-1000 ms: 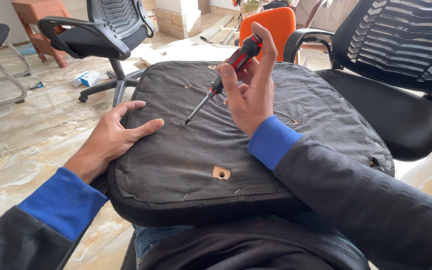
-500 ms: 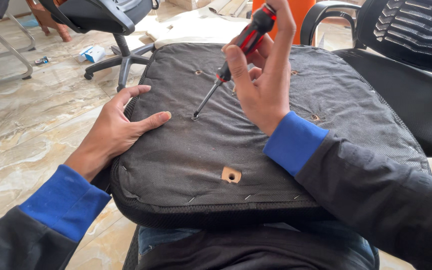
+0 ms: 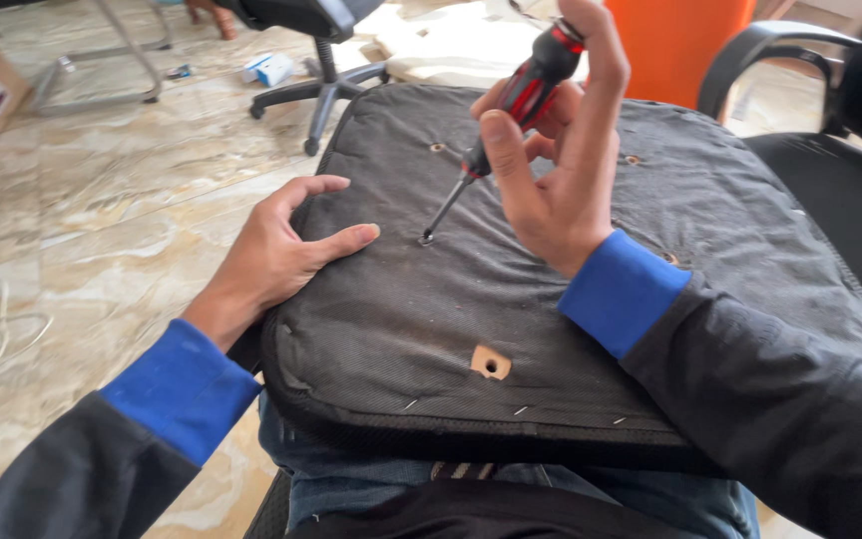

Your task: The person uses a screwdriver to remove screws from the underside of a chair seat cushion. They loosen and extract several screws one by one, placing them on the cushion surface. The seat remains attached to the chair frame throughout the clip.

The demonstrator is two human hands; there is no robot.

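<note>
Seat cushion (image 3: 511, 299): black mesh underside up, across the lap, stapled edge nearest, tan bolt holes.
Left hand (image 3: 276, 255): fingers spread flat on cushion's left edge.
Right hand (image 3: 551, 170): fingers grasping red-black screwdriver (image 3: 506, 120), tilted, tip in a screw.

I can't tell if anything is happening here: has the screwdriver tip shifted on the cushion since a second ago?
No. The screwdriver tip rests at the same screw spot on the seat cushion, beside the left hand thumb; only the camera moved.

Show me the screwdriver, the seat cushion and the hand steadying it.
screwdriver (image 3: 526, 95): head view, on the red and black handle.
seat cushion (image 3: 421, 319): head view, on its bare dark underside.
left hand (image 3: 276, 255): head view, on the back of the hand.
</note>
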